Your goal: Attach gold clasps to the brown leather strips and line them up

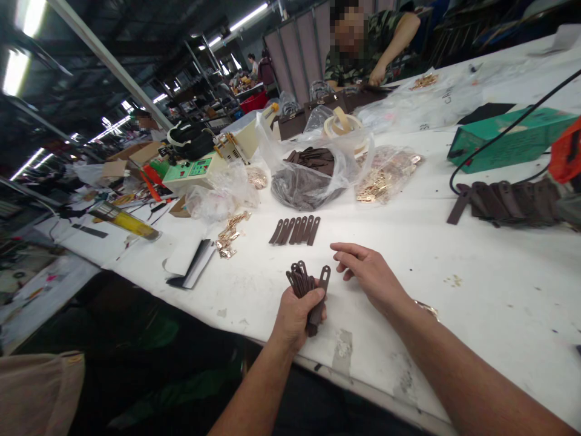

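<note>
My left hand [297, 315] is wrapped round a bundle of dark brown strips [301, 281] with slotted ends, near the table's front edge; one strip [324, 287] stands out to the right under the thumb. To its upper right, my right hand [363, 266] hovers over the white table with its fingers apart and nothing in them. Beyond both hands, a row of several brown strips [295, 231] lies side by side on the table. Small gold metal pieces [230, 236] are scattered left of that row.
Behind the row are a plastic bag of brown pieces [308, 175] and a bag of gold parts [385, 175]. At right are a green box [508, 139] and more strips [512, 203]. A person [372, 48] sits across the white table [390, 227].
</note>
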`<state>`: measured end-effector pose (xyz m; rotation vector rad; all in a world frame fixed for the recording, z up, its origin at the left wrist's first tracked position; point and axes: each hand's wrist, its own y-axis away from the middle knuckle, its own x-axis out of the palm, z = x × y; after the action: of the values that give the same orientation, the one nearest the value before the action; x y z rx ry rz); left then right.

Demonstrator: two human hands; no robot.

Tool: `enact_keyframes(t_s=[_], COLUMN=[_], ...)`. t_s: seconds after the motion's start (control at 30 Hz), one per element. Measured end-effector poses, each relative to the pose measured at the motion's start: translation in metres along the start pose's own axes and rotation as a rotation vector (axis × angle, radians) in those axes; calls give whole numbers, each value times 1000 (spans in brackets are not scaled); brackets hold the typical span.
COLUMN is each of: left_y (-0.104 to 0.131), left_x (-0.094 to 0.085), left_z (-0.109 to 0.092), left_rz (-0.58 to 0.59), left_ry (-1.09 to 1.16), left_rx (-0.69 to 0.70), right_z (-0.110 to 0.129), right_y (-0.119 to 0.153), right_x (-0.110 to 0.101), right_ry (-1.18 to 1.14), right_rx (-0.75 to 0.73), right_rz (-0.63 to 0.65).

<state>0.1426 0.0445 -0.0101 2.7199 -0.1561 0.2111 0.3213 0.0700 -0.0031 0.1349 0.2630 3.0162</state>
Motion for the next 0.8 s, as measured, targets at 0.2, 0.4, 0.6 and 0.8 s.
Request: enact_keyframes(t_s=[0.2, 0.4, 0.6, 0.8], left_y=[0, -1, 0, -1], left_x=[0, -2, -4, -7], left_z=[2, 4, 3, -1], left_rz=[-7, 1, 27, 82], left_ry=[-2, -7, -13, -34], left_rx=[13, 18, 18, -26], right_z=[7, 7, 6, 6], right_y=[5, 8, 8, 9], right_x=[2, 3, 3, 5], right_ry=[138, 223, 213, 185], right_rx=[3, 14, 16, 1], right_rz=[74, 160, 208, 220])
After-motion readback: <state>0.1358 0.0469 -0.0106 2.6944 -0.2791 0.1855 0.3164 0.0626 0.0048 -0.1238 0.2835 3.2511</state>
